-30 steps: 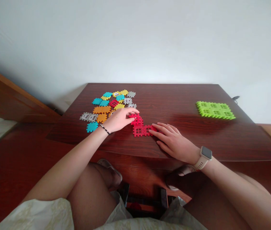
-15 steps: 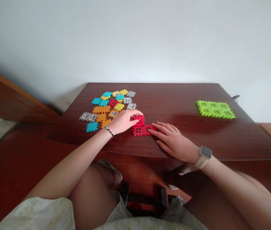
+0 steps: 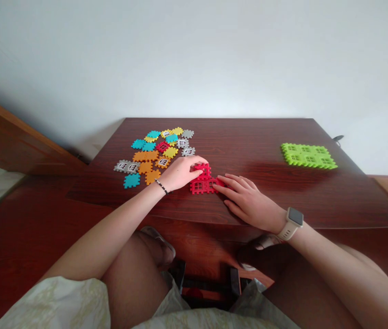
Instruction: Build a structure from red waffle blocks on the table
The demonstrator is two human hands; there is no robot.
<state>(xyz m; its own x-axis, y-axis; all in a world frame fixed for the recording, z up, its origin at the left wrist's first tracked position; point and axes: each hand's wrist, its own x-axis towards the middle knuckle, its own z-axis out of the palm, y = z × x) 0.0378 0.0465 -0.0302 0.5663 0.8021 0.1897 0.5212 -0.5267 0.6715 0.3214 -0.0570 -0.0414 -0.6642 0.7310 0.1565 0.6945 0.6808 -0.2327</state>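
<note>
Wooden trim (image 3: 12, 146) runs along the far left below the pale wall; on the dark reddish-brown wooden table (image 3: 248, 135) lies a loose, flat spread of plastic waffle-block pieces (image 3: 156, 153) in teal, yellow, orange, grey and red, several with small window grilles; just right of that spread, the left hand (image 3: 180, 173), with a black cord bracelet (image 3: 161, 186) on its wrist, curls over the upper red piece (image 3: 202, 170), its fingers bent down on the piece and holding it, though how firmly I cannot tell; that piece sits against a row of red window pieces (image 3: 202, 186), and the two lie together on the near half of the table, about midway across; the work at this moment centres here, with both hands on the red pieces and neither on the spread; the right hand (image 3: 250, 203) lies nearly flat and open, its fingertips (image 3: 218, 185) touching the row's right end without gripping it; a pale smartwatch (image 3: 293, 221) sits on that wrist; well off to the right lies a lime-green sheet of joined window pieces (image 3: 308, 156).
</note>
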